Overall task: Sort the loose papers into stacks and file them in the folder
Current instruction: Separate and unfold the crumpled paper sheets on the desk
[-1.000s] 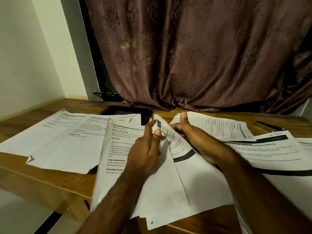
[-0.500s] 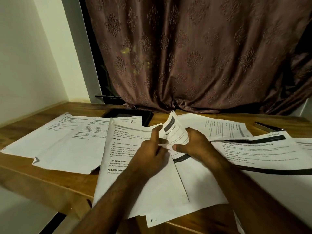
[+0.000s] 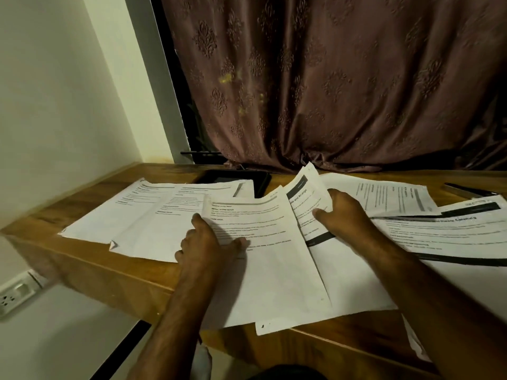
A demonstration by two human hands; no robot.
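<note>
Loose printed papers cover the wooden table [image 3: 115,272]. My left hand [image 3: 208,245] grips the left edge of the centre sheet [image 3: 274,270], with the thumb pressed on top of its text. My right hand [image 3: 345,215] holds a black-banded sheet [image 3: 307,196] by its right side. The thumb lies on the print, and the sheet's far end is lifted and curled off the table. Two overlapping sheets [image 3: 137,218] lie flat at the left. A dark flat case [image 3: 236,179], possibly the folder, lies at the back, partly under papers.
More sheets lie at the right: one with a black header [image 3: 452,234] and one turned sideways [image 3: 389,193] behind it. A dark pen [image 3: 466,189] rests at the far right. A brown curtain [image 3: 329,91] hangs behind the table. A wall socket [image 3: 13,294] is at the lower left.
My left hand slid from the middle of the centre sheet to its left edge. My right hand raised the black-banded sheet higher and drew it rightward. The view tilted slightly.
</note>
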